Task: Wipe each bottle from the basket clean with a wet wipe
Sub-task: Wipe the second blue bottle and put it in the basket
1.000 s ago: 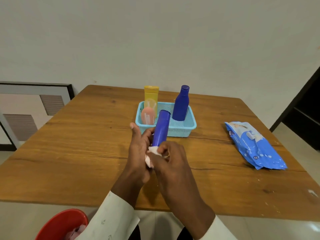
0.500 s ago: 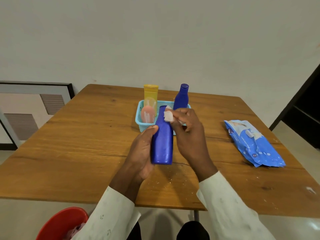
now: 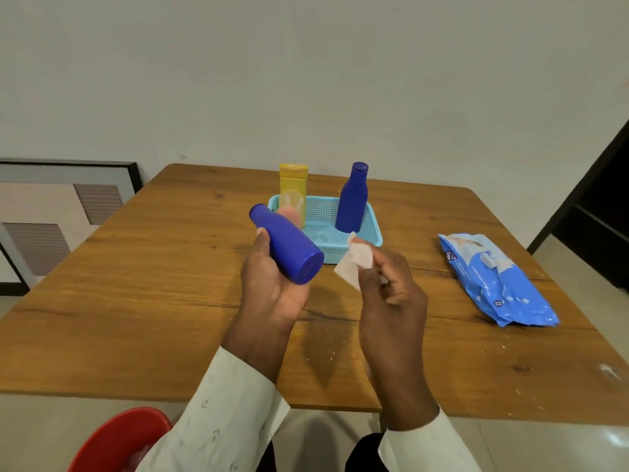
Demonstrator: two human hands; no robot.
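Observation:
My left hand (image 3: 272, 287) grips a blue bottle (image 3: 287, 245), tilted with its cap up to the left and its base toward me. My right hand (image 3: 391, 291) pinches a folded white wet wipe (image 3: 354, 262) just right of the bottle's base, apart from it. Behind my hands sits a light blue basket (image 3: 372, 229). In it stand a second blue bottle (image 3: 352, 199), a yellow bottle (image 3: 293, 180) and a small pink bottle (image 3: 291, 212) with a clear cap, partly hidden by the held bottle.
A blue pack of wet wipes (image 3: 493, 277) lies on the wooden table (image 3: 136, 284) to the right. A red bin (image 3: 115, 441) sits below the table's near edge at the left. A framed panel (image 3: 61, 212) leans against the wall at the left.
My left hand tipped the blue bottle from upright to slanted, base toward me. My right hand left the bottle's top and dropped with the wipe to the right of the base.

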